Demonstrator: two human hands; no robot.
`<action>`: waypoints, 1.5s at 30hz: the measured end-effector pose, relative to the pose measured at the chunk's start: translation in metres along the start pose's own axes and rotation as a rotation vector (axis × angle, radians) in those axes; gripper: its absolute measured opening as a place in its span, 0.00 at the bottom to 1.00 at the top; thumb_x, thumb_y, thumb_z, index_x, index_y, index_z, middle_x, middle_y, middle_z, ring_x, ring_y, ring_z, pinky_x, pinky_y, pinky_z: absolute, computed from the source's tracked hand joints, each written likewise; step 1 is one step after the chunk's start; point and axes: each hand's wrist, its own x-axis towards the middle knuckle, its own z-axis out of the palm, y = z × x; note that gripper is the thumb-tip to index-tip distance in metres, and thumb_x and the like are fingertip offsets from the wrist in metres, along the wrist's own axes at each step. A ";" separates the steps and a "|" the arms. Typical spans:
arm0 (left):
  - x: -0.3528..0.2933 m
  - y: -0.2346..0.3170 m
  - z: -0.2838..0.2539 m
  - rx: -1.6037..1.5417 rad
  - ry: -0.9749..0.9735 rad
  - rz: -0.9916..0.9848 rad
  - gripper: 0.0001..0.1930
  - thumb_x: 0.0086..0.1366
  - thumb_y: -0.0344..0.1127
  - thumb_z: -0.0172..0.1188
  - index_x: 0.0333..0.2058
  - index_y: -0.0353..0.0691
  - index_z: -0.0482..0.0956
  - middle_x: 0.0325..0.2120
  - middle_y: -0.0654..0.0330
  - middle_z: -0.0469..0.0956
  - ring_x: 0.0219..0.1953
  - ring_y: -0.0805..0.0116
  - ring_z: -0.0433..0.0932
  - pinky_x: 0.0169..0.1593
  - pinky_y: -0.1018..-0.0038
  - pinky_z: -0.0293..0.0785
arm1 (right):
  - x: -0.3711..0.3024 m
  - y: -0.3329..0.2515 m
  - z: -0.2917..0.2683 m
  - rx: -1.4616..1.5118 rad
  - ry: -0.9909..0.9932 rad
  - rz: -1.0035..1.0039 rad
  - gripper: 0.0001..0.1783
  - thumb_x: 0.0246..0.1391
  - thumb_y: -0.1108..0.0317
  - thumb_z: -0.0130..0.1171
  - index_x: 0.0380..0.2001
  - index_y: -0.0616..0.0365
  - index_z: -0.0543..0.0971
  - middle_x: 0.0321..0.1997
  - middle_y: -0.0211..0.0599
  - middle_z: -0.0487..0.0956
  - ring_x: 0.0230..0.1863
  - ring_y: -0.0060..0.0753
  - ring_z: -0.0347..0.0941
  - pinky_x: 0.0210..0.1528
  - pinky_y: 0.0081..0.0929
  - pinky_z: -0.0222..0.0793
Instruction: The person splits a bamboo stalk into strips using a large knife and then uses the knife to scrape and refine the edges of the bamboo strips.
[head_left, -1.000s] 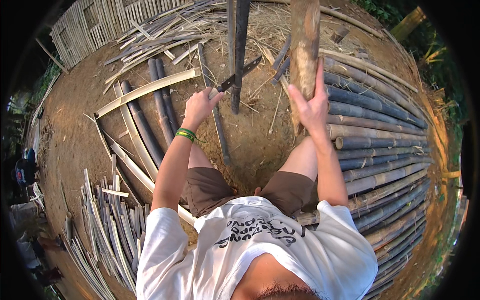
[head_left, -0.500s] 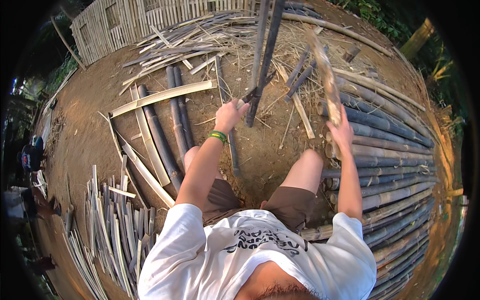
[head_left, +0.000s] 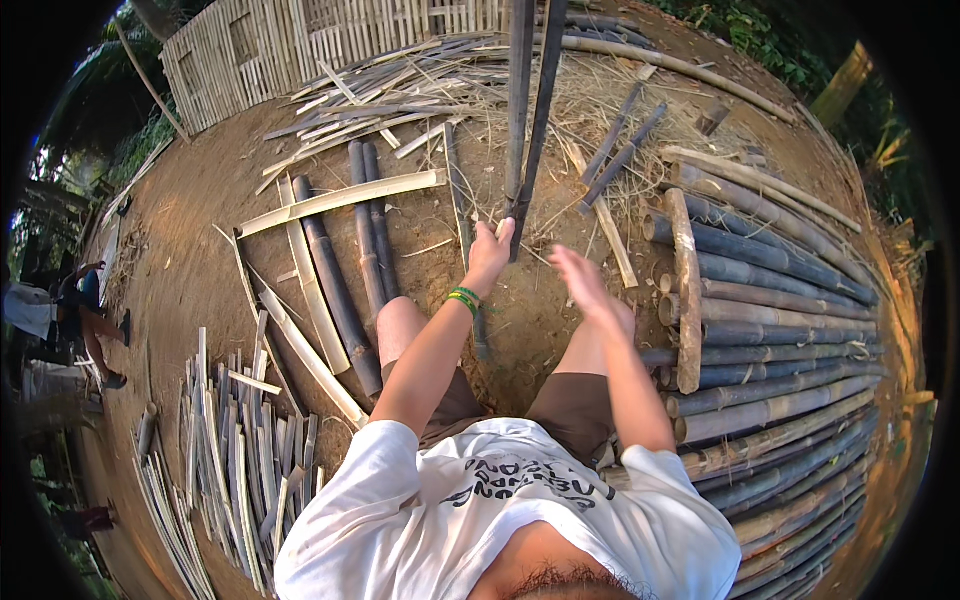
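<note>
A dark bamboo pole (head_left: 521, 110), split into two lengths that spread apart upward, stands in front of me with its lower end near the ground. My left hand (head_left: 489, 256), wearing a green and yellow wristband, is closed against the pole's lower part; what its fingers grip is hidden. To its right, my right hand (head_left: 584, 282) is in the air above my right knee, empty, its slightly blurred fingers stretched toward the pole. A thick, light brown wooden club (head_left: 687, 300) lies across the ends of the stacked bamboo poles (head_left: 790, 312) on my right.
Split bamboo strips (head_left: 340, 192) and dark bamboo lengths (head_left: 330, 275) lie on the dirt to my left. Nearer is a pile of narrow slats (head_left: 240, 450). More slats (head_left: 400, 95) are heaped before a slatted bamboo wall (head_left: 290, 50). Another person (head_left: 70, 310) is at the far left.
My right hand has let go of the club, now resting on the stacked poles, and moved left toward the split pole. My left hand is lower on the pole; the dark blade seen there before no longer shows clearly.
</note>
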 end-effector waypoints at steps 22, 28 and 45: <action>0.057 0.271 -0.105 -0.482 0.647 0.991 0.39 0.72 0.70 0.46 0.20 0.36 0.63 0.15 0.66 0.64 0.22 0.73 0.60 0.28 0.66 0.59 | 0.000 -0.003 0.100 -0.271 0.330 -0.031 0.41 0.53 0.53 0.71 0.64 0.61 0.66 0.48 0.63 0.82 0.47 0.65 0.80 0.51 0.54 0.76; 0.063 0.268 -0.097 -0.557 0.455 0.958 0.34 0.78 0.62 0.42 0.17 0.45 0.58 0.16 0.70 0.57 0.22 0.77 0.55 0.26 0.68 0.52 | 0.005 0.014 0.068 -0.207 0.135 0.099 0.41 0.51 0.65 0.67 0.68 0.57 0.65 0.50 0.58 0.82 0.50 0.59 0.80 0.54 0.46 0.75; 0.069 0.239 -0.141 -0.532 0.676 0.875 0.41 0.68 0.79 0.32 0.16 0.45 0.56 0.14 0.69 0.58 0.22 0.74 0.59 0.28 0.70 0.56 | 0.039 0.081 0.018 0.378 0.029 0.248 0.28 0.52 0.78 0.67 0.57 0.61 0.71 0.26 0.31 0.77 0.21 0.23 0.73 0.23 0.28 0.71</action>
